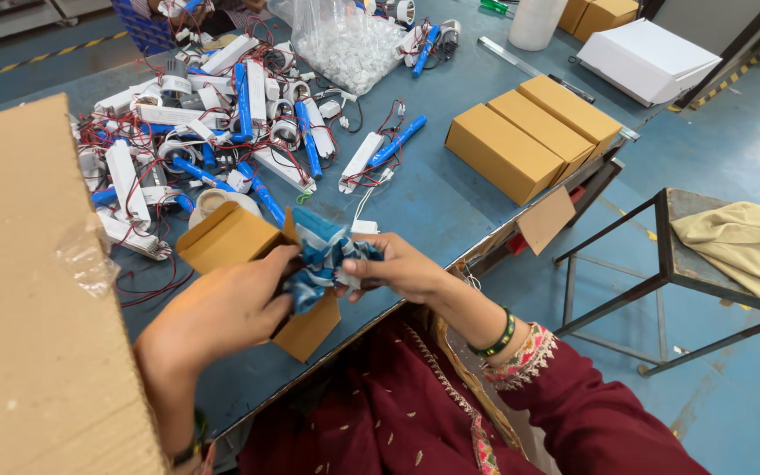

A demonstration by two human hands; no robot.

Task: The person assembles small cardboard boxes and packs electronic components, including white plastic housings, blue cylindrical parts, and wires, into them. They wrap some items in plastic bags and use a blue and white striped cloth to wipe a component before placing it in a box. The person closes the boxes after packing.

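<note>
1. Two hands work at six o'clock on the desk: left hand grips a small open cardboard box.
2. Right hand pinches a blue-and-white crumpled wrapper at the box mouth.
3. Judged step: stuffing; next needs a firm push inward.

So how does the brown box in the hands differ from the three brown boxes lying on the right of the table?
The box in the hands is open, its flap hanging, with a blue and white bundle at its mouth; the three boxes are closed. It is held tilted by the left hand; they lie flat, side by side. All are plain brown cardboard.
</note>
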